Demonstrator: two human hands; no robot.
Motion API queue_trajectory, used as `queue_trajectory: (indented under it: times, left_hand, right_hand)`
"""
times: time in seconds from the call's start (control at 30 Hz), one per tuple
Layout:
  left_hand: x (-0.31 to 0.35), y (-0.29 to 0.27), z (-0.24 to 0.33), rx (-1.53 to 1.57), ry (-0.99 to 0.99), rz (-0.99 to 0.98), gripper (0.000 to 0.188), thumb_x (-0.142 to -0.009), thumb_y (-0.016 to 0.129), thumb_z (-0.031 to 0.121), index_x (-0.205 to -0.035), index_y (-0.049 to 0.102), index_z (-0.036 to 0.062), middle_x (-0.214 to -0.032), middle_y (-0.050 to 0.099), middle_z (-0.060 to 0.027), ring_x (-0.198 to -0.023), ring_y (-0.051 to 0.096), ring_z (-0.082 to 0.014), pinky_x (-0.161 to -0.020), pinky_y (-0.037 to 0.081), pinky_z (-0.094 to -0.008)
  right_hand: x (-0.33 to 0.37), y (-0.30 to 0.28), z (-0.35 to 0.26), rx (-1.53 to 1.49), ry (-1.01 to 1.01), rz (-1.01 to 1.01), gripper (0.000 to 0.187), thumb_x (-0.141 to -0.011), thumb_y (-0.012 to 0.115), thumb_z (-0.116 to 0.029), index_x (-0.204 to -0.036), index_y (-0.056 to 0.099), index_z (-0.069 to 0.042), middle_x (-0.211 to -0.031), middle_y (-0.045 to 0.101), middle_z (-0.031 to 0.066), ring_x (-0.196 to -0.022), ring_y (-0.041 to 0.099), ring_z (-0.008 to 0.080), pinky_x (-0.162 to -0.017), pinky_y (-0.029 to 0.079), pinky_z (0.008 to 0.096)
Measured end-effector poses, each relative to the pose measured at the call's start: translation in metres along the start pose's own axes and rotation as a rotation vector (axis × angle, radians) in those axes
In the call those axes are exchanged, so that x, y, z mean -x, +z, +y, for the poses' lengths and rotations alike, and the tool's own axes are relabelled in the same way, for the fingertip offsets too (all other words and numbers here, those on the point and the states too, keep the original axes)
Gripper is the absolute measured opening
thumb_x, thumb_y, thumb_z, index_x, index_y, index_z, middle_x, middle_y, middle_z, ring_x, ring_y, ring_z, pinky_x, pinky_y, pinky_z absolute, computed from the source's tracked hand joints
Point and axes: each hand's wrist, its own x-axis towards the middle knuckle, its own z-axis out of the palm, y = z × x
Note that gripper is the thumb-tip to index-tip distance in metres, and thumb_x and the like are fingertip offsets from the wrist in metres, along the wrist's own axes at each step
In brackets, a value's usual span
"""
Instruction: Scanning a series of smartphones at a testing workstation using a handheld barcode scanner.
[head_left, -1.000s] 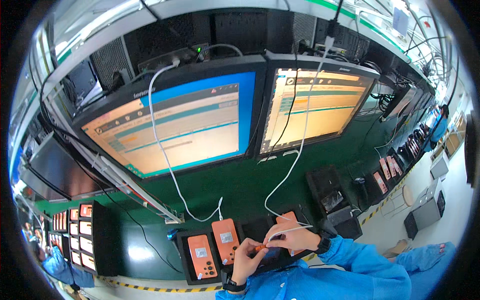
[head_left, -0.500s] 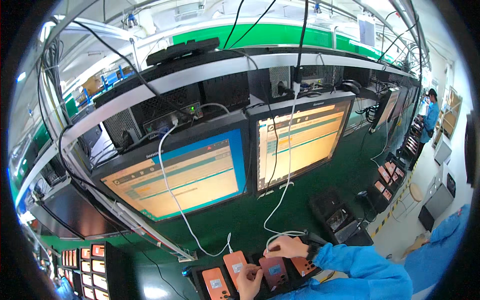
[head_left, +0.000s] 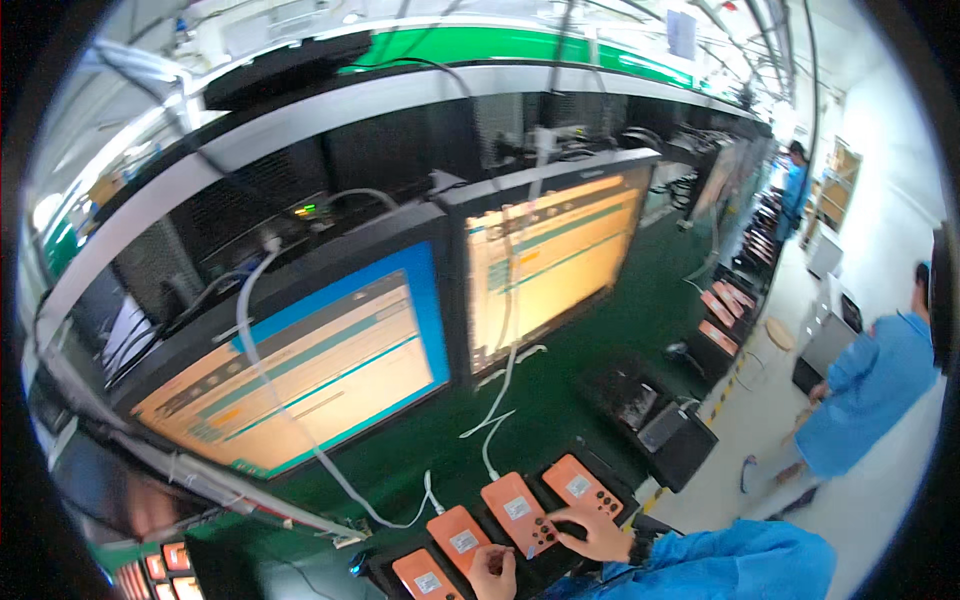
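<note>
Orange phones lie back up in a black tray at the lower middle. My left hand (head_left: 492,574) has its fingers curled together over the lower part of one phone (head_left: 463,540); whatever they pinch is hidden. My right hand (head_left: 594,533) is at the lower right edge of another phone (head_left: 516,509), beside its cameras, with thumb and forefinger a little apart. White cables (head_left: 489,451) run to the top ends of these two phones. A further phone (head_left: 426,577) lies at the left end, and one more phone (head_left: 579,484) at the right end.
Two lit monitors, a left monitor (head_left: 330,380) and a right monitor (head_left: 560,260), stand behind the tray on the green bench (head_left: 560,385). A black device (head_left: 655,420) sits to the right, with more phones (head_left: 718,337) beyond. A person in blue (head_left: 865,400) stands at the right.
My right hand has left the cable at the phone's top end and moved down to its lower right edge. The left hand stays low by the phones. The whole view has shifted right.
</note>
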Motion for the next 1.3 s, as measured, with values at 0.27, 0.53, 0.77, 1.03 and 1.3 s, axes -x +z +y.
queue_trajectory:
  times: [0.27,0.53,0.77,1.03,1.3]
  left_hand:
    - [-0.027,0.018,0.056,0.102,-0.010,-0.248,0.012,-0.092,0.059,0.005,-0.103,0.057,0.0027,-0.084,0.059,-0.0026,-0.073,0.056,-0.0106,-0.065,0.045,-0.0232]
    - [-0.007,0.137,0.109,0.195,-0.027,-0.575,0.007,-0.091,0.061,0.007,-0.096,0.060,0.0021,-0.084,0.060,-0.0020,-0.075,0.055,-0.0104,-0.068,0.045,-0.0249]
    - [0.063,0.293,0.100,0.251,-0.172,-0.892,0.009,-0.090,0.061,0.006,-0.097,0.060,0.0024,-0.084,0.060,-0.0006,-0.079,0.055,-0.0082,-0.071,0.046,-0.0238]
    - [0.128,0.469,0.115,0.220,-0.123,-1.214,0.019,-0.090,0.064,0.015,-0.103,0.061,0.0014,-0.082,0.062,-0.0037,-0.071,0.059,-0.0110,-0.062,0.048,-0.0260]
    - [0.103,0.597,0.079,0.264,-0.130,-1.272,0.018,-0.089,0.062,0.017,-0.097,0.062,0.0012,-0.078,0.062,-0.0039,-0.066,0.058,-0.0118,-0.058,0.048,-0.0272]
  right_hand:
    - [0.186,-0.030,0.115,-0.029,0.607,0.328,0.025,-0.088,0.063,-0.020,-0.108,0.067,-0.005,-0.091,0.070,0.0071,-0.081,0.065,0.0139,-0.071,0.052,0.0276]
    - [0.532,0.051,0.287,-0.147,1.566,0.625,0.025,-0.081,0.060,-0.028,-0.083,0.072,-0.005,-0.076,0.069,0.0087,-0.066,0.066,0.0193,-0.056,0.053,0.0329]
    - [0.640,0.092,0.456,0.219,1.373,0.420,0.048,-0.079,0.063,-0.050,-0.113,0.069,-0.016,-0.105,0.070,0.0101,-0.096,0.065,0.0213,-0.090,0.049,0.0372]
    - [0.554,-0.149,0.438,-0.768,1.230,0.937,0.024,-0.087,0.064,-0.020,-0.099,0.066,0.000,-0.088,0.070,0.0108,-0.069,0.066,0.0185,-0.057,0.052,0.0288]
    - [0.538,-0.249,0.518,-0.731,1.069,0.951,0.028,-0.093,0.054,-0.020,-0.118,0.055,-0.008,-0.100,0.065,0.0093,-0.070,0.064,0.0194,-0.051,0.050,0.0294]
